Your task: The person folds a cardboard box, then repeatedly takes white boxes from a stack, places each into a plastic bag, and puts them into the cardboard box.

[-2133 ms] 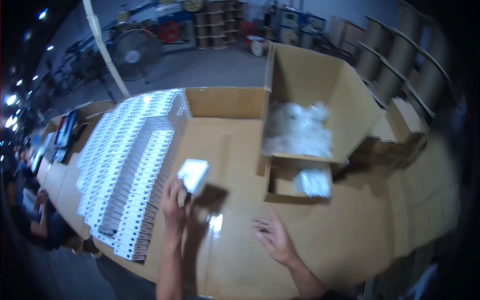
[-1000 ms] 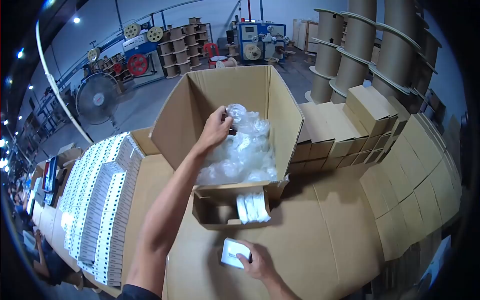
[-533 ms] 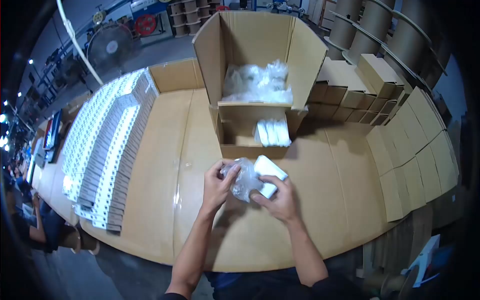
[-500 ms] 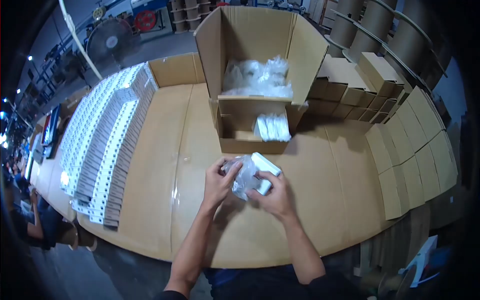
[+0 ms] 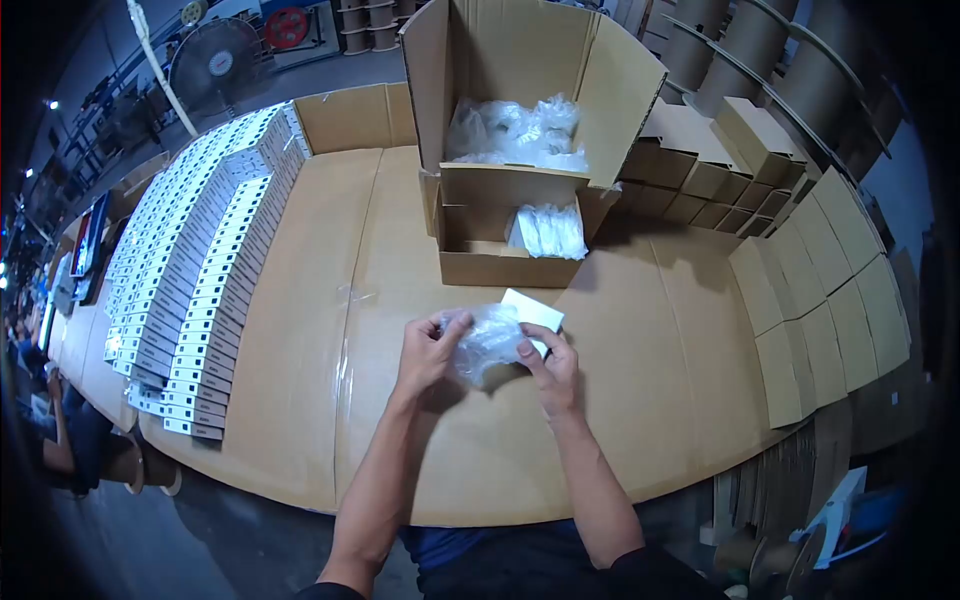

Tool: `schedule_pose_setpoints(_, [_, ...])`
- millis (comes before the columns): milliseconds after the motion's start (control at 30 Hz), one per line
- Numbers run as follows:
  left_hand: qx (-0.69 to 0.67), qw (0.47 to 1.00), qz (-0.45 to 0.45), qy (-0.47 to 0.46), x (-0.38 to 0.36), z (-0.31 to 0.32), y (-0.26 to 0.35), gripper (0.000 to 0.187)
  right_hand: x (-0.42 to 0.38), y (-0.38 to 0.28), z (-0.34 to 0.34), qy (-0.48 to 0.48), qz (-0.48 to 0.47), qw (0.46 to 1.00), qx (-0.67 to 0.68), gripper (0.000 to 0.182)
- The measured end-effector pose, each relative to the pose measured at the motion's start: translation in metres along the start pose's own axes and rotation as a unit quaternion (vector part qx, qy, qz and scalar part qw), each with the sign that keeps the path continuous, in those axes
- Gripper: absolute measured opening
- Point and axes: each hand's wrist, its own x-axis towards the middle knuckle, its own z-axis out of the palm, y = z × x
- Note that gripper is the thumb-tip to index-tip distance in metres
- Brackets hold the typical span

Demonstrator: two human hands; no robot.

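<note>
Near the middle of the cardboard-covered table, my left hand (image 5: 432, 350) pinches one side of a clear plastic bag (image 5: 484, 342). My right hand (image 5: 550, 368) has its fingers closed on a small white box (image 5: 532, 312) at the bag's right side. The bag overlaps the box's left part, and I cannot tell whether the box is inside it. Just beyond my hands is a small open carton (image 5: 510, 270), with several plastic-wrapped white packs (image 5: 550, 232) at its right end. Behind it, a larger open carton (image 5: 520, 50) holds crumpled clear bags (image 5: 520, 132).
Rows of stacked small white boxes (image 5: 190, 270) line the table's left side. Brown cartons (image 5: 820, 290) stand along the right edge, with more brown boxes (image 5: 750, 150) at the back right. A person's arm (image 5: 60, 430) shows at the far left.
The clear bag is spread wider between my hands. My right thumb and fingers have shifted on the white box. The view has tilted slightly, so the cartons appear higher.
</note>
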Motion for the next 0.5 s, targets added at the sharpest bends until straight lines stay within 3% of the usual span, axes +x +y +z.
schedule_pose_setpoints(100, [0.040,0.997,-0.012,-0.060,0.000,-0.002,0.002,0.028,0.003,0.011,0.000,-0.028,0.051,0.994,0.090,0.032])
schedule_pose_setpoints(133, [0.037,0.995,-0.049,-0.072,-0.002,-0.001,0.011,0.027,0.005,0.010,0.002,-0.033,0.056,0.997,0.047,0.027])
schedule_pose_setpoints(233, [-0.136,0.989,-0.042,-0.041,0.000,0.009,-0.003,0.030,0.008,0.008,0.008,0.042,0.051,0.994,0.087,0.019])
schedule_pose_setpoints(367, [-0.031,0.998,-0.008,-0.056,-0.014,0.033,0.003,0.022,0.009,0.015,0.005,0.125,-0.060,0.989,-0.047,0.029])
schedule_pose_setpoints(467, [-0.027,0.999,-0.005,-0.045,-0.009,0.027,-0.009,0.019,0.013,0.003,-0.004,0.177,-0.002,0.981,-0.075,0.028])
schedule_pose_setpoints(500, [-0.024,0.999,-0.006,-0.021,-0.009,0.026,-0.009,0.018,0.012,0.002,-0.008,0.141,-0.009,0.987,-0.078,0.028])
